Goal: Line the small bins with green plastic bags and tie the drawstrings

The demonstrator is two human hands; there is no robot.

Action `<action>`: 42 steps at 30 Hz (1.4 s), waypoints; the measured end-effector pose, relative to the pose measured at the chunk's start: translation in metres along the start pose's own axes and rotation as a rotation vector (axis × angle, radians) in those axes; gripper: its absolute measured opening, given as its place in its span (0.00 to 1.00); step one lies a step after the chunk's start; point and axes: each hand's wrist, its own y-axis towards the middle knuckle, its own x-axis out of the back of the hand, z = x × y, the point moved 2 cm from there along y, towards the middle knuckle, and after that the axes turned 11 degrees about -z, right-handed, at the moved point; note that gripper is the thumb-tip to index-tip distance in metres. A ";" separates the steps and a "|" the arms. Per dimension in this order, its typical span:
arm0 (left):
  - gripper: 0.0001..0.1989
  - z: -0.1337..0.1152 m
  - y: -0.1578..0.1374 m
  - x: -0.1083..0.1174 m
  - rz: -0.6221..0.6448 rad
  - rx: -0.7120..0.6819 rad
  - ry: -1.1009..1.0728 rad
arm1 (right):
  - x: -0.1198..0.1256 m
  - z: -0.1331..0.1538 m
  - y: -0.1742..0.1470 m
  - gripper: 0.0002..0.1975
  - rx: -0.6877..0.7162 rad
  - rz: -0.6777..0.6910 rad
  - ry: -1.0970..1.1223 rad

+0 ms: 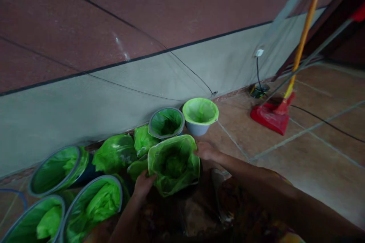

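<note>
A green plastic bag (162, 182) lines a bin in front of me, its mouth spread wide over the rim. My left hand (145, 183) pinches the bag's edge at the left side. On the opposite side my right hand (205, 150) grips the same edge with its fingers closed. More green plastic lies bunched down inside the liner. Just behind stand a grey-rimmed bin (183, 123) with a dark green inside and a small grey bucket (196, 129) lined in bright green.
Several larger lined bins (65, 212) crowd the lower left. Green bags (115, 152) lie along the wall (114, 95). At the right, a red dustpan (269, 117) and a broom with a yellow handle (302, 41) stand on the tiled floor near a cable (325, 121).
</note>
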 end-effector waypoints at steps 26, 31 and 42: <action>0.18 -0.070 0.019 0.039 -0.232 -0.222 -0.212 | 0.026 0.037 -0.081 0.18 -0.104 0.821 -0.079; 0.31 -0.039 -0.008 0.016 -0.186 -0.079 -0.076 | 0.019 0.032 -0.045 0.17 0.052 0.338 -0.368; 0.34 -0.050 -0.049 -0.052 0.015 -0.148 0.298 | -0.056 0.050 -0.037 0.32 0.097 0.003 -0.353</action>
